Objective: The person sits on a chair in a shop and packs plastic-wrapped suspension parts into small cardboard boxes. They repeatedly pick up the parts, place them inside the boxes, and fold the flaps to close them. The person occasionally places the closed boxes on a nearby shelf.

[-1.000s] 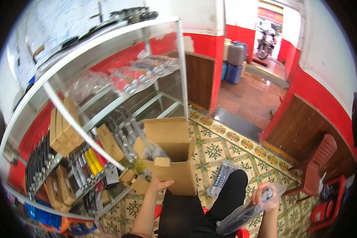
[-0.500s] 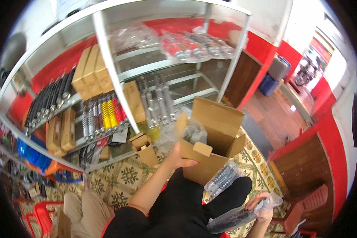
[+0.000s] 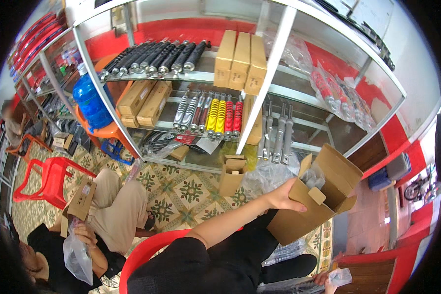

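Observation:
My left hand [image 3: 284, 196] grips the near side of an open cardboard box [image 3: 299, 215], which tilts above my knees. Its flaps stand up, and some clear plastic wrapping [image 3: 313, 176] shows inside; whatever it wraps cannot be made out. Low in the picture, my right hand [image 3: 327, 281] is closed on a clear plastic bag [image 3: 340, 277] with something long and dark in it. Part of that bag and hand is cut off by the lower edge. Plastic-wrapped shock absorbers [image 3: 285, 252] lie below the box, beside my leg.
A glass shelf unit [image 3: 279, 54] ahead holds black shock absorbers [image 3: 157, 59], coloured ones [image 3: 215, 115] and long boxes [image 3: 232, 59]. A small open carton [image 3: 232, 174] stands on the tiled floor. At left, a co-worker's hand [image 3: 85, 235] holds a plastic bag beside a narrow box; a red chair [image 3: 54, 181] is behind.
The view has swung left, bringing the co-worker and more shelves into sight. My left hand still grips the box; my right hand and its bag now sit nearer the lower edge.

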A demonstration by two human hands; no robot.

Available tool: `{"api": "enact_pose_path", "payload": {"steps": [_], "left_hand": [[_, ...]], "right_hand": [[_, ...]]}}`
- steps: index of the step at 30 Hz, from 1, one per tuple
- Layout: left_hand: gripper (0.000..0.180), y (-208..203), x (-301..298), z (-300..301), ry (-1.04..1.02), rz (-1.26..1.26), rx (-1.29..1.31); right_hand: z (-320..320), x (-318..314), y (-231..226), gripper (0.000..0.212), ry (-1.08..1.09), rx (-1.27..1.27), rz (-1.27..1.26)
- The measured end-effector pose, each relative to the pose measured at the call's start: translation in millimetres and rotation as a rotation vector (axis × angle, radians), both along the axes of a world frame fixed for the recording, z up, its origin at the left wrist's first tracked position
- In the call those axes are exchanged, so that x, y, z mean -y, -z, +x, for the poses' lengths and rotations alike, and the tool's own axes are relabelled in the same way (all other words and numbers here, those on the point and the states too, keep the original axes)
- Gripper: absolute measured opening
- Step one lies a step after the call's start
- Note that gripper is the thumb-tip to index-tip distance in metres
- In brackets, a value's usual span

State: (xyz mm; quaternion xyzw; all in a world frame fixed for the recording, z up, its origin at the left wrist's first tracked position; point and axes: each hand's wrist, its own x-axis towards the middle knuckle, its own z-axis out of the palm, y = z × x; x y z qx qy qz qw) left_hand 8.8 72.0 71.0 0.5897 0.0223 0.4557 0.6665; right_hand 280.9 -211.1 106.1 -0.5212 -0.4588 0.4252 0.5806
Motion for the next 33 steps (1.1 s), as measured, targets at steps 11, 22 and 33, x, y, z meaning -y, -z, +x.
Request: {"api": "enact_pose_path", "payload": {"steps": [11, 22, 33], "left_hand": [[0.082, -30.1, 76.0, -51.1, -0.160, -0.031, -0.001], [0.081, -14.4, 96.1, -49.4, -0.374, 0.098, 0.056], [0.074, -25.6, 117.1, -59.2, -0.435, 0.120, 0.075]], "right_hand": [[-43.2, -24.8, -27.7, 0.021, -0.086, 0.025, 0.053], [-51.9, -34.0, -14.9, 0.015, -0.121, 0.089, -0.049], [-102.4, -19.8, -21.2, 0.026, 0.133, 0.104, -0.064]]}}
